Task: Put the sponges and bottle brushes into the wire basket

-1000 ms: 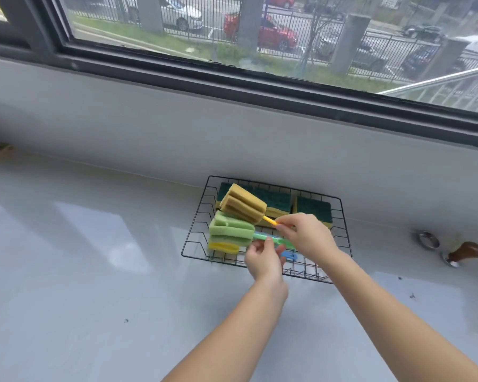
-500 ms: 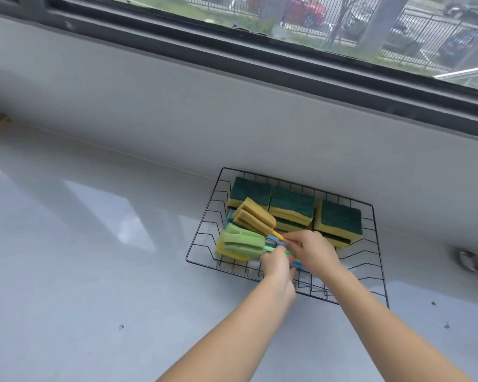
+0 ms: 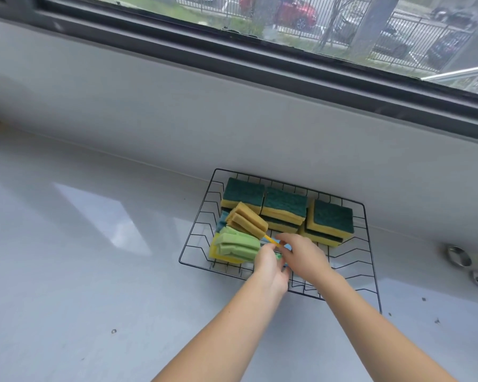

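Glossy white countertop (image 3: 75, 271), daylight reflected in pale patches; a few dark specks (image 3: 113, 331) on it. White upstand wall (image 3: 177, 125) behind. Dark-framed window (image 3: 232, 53) along the top; outside, grass, black railing fence (image 3: 414, 31), red car (image 3: 295, 12), concrete posts. Two round metal fittings (image 3: 459, 255) at the counter's right edge.

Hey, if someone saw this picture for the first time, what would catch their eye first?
Probably the black wire basket on the pale counter, with green-topped yellow sponges stacked along its far side. At its near left, the left hand and right hand meet over the handles of sponge-headed bottle brushes, a tan one above a green one.
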`<move>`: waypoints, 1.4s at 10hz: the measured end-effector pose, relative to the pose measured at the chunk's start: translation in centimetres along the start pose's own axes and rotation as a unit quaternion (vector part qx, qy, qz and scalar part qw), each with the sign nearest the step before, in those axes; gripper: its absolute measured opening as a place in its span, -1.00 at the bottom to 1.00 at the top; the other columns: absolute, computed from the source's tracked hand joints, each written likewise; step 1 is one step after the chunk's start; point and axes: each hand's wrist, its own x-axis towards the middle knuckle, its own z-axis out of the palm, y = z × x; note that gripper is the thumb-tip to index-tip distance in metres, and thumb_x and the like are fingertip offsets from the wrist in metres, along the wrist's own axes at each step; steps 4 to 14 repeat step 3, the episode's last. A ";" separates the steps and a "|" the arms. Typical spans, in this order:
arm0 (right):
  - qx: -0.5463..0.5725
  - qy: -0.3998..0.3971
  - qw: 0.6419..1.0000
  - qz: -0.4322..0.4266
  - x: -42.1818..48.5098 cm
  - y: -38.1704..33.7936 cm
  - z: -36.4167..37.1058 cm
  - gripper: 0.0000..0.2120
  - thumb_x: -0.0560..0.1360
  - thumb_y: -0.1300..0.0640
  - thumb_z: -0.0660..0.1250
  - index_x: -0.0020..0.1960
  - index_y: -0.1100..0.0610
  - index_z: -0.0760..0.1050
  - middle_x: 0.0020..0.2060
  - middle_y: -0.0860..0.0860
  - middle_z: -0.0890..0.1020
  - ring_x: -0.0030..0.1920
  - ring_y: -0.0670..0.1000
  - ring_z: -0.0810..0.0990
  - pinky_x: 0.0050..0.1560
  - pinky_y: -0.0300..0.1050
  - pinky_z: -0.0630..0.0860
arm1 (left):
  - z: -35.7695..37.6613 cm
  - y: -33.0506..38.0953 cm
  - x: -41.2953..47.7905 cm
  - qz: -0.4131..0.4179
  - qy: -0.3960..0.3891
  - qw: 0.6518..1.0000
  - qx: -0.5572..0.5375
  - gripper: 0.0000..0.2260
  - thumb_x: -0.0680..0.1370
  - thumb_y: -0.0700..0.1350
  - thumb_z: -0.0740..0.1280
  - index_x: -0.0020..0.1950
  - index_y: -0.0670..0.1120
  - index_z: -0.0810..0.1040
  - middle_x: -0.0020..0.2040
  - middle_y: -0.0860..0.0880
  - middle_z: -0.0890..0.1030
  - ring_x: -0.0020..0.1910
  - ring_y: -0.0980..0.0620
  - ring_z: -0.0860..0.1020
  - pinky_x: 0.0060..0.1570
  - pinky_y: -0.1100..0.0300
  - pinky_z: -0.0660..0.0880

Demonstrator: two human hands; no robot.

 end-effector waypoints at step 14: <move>0.063 0.106 0.992 -0.014 -4.7 -1.9 -3.3 -0.65 0.56 0.09 0.21 0.34 0.01 0.38 0.29 -0.03 0.50 0.24 0.02 0.49 0.14 -0.01 0.49 | -0.2 0.6 -5.1 0.019 -0.048 0.998 0.046 -0.53 0.61 -0.10 0.16 0.48 -0.17 0.13 0.52 -0.17 0.18 0.46 -0.07 0.30 0.49 0.02 0.16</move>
